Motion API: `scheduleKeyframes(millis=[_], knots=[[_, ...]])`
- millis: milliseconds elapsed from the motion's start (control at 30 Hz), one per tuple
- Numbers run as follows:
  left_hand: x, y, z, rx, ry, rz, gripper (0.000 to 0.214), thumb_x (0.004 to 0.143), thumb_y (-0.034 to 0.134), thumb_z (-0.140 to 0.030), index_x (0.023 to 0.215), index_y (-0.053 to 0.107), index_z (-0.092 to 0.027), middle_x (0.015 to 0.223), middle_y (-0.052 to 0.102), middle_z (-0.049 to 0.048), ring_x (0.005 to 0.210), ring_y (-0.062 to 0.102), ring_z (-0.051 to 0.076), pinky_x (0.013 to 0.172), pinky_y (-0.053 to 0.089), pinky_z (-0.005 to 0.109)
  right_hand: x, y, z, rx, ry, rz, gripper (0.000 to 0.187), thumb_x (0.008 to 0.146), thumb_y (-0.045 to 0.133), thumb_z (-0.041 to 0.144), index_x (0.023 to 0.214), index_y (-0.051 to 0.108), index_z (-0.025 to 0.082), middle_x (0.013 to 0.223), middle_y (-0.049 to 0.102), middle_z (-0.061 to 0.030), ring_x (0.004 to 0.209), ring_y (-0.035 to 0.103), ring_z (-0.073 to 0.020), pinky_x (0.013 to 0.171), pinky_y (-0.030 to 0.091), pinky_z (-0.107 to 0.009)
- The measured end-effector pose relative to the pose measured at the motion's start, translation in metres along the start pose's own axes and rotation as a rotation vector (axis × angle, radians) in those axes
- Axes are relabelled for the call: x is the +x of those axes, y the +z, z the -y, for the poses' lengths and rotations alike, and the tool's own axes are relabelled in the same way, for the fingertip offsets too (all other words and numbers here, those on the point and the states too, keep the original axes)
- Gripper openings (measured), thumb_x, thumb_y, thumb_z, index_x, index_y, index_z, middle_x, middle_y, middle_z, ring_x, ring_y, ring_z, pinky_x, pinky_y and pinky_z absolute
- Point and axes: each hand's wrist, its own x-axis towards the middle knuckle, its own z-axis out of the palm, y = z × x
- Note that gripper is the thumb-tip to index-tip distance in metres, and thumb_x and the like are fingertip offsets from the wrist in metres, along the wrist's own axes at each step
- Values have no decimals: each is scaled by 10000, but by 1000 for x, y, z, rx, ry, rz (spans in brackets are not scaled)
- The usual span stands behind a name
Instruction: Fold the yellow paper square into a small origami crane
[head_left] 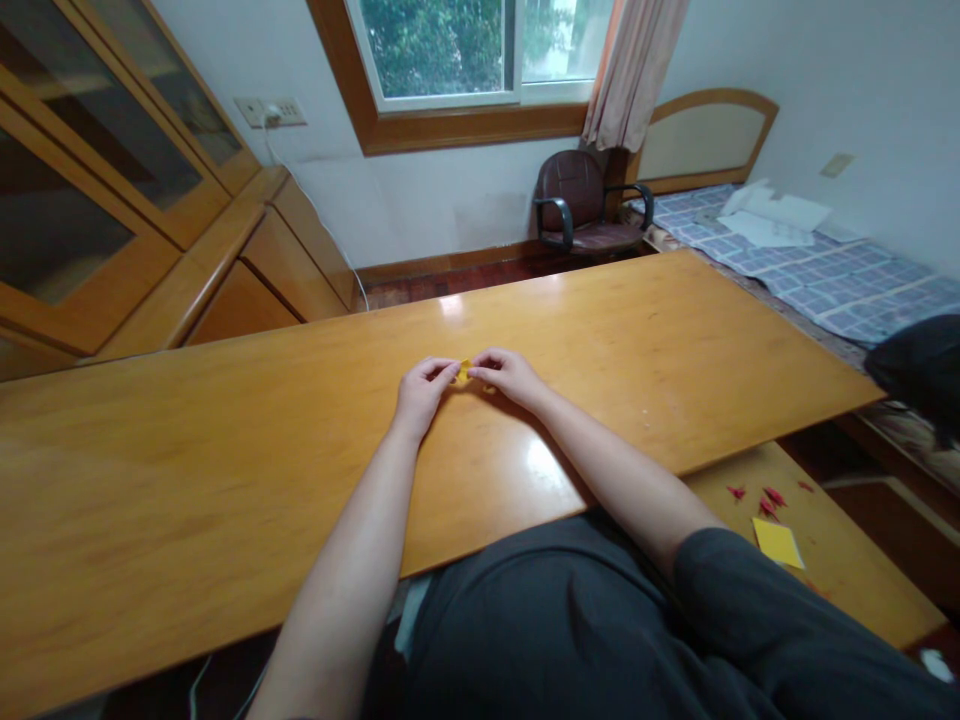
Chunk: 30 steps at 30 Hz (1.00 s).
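- Pinching one side of a small piece of yellow paper (464,371), the left hand (422,390) has its thumb and fingertips drawn together.
- The right hand (511,376) pinches the other side in the same way, so the piece sits between both sets of fingertips, over the wooden tabletop (225,440); whether it touches the wood I cannot tell.
- Done, as far as can be judged: the piece looks bent out of flat, so some folding seems to be made, though the creases are too small to count.
- Left: it has no clear finished outline, so the shaping is probably partway.
- On the lower wooden surface (870,575), to the person's right, lie several small red paper figures (774,496), apparently complete; their exact form is too small to read.
- Just beside them lies a flat yellow paper square (778,541), seemingly unfolded.
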Motion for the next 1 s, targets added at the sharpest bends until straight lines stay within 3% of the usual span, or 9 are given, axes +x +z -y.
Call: scheduleKeyframes(millis=[367,533,600,833,1000], knots=[[-2,2,-4,-86,-126,87,269,678,765,-370,812,665,-159,734,656,2,663,583,125,662,448,243,1,-3,-4,137,-19,-107,310,706,731,377,929,680,168,804,652,-8,732,571,-124,699,464,-257],[-6,4,-12,-123,-140,161,422,702,756,-368,1055,660,-159,695,645,-11,636,600,127,644,461,246,1,-3,-3,159,-11,-104,345,696,738,373,971,657,182,850,652,-17,785,588,-140,746,478,-274],[-7,4,-14,-150,-166,187,441,710,755,-389,1064,649,-149,696,668,6,632,622,138,653,484,264,1,-3,-3,165,-6,-97,355,697,737,375,982,649,182,849,651,-16,771,585,-138,722,476,-269],[-7,4,-13,-184,-254,168,395,695,771,-439,907,650,-129,677,717,61,564,615,129,572,455,239,2,-3,-7,194,-8,-96,343,698,739,353,976,645,176,823,642,-3,720,571,-118,686,450,-255],[-7,3,-13,-160,-230,168,386,699,763,-481,828,645,-136,676,720,68,562,621,134,569,474,249,1,-2,-4,182,10,-103,319,693,741,361,931,645,172,810,636,-2,722,571,-117,681,448,-249]])
